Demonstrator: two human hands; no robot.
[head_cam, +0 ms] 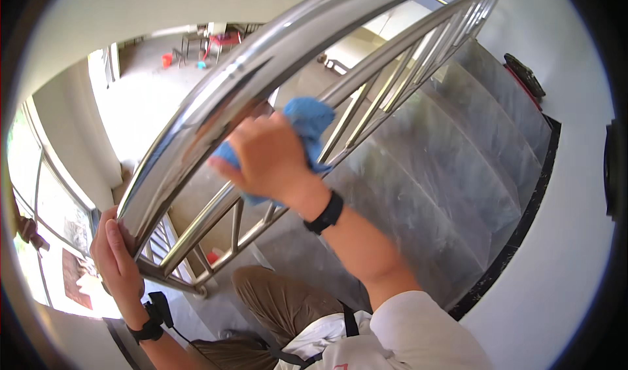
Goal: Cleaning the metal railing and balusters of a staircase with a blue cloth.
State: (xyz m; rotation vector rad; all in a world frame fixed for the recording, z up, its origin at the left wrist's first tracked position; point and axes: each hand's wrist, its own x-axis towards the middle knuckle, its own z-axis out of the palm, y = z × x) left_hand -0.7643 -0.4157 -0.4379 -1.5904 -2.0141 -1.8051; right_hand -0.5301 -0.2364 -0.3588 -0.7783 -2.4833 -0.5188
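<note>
My right hand (267, 156) is closed around a blue cloth (309, 119), near the lower side of the thick, shiny metal handrail (211, 95). Parts of the cloth stick out on both sides of my fist. My left hand (117, 257) grips the handrail's end at the lower left, with its thumb on top. Below the handrail runs a thinner metal rail (363, 78) with slanted bars under it. Both wrists wear black bands.
Grey stairs (441, 173) run along the right of the railing, edged by a black skirting (520, 232) and a white wall (569, 232). Beyond the railing, on a lower floor, are a red bucket (167, 60) and a red chair (225, 39). A window (54, 183) is at the left.
</note>
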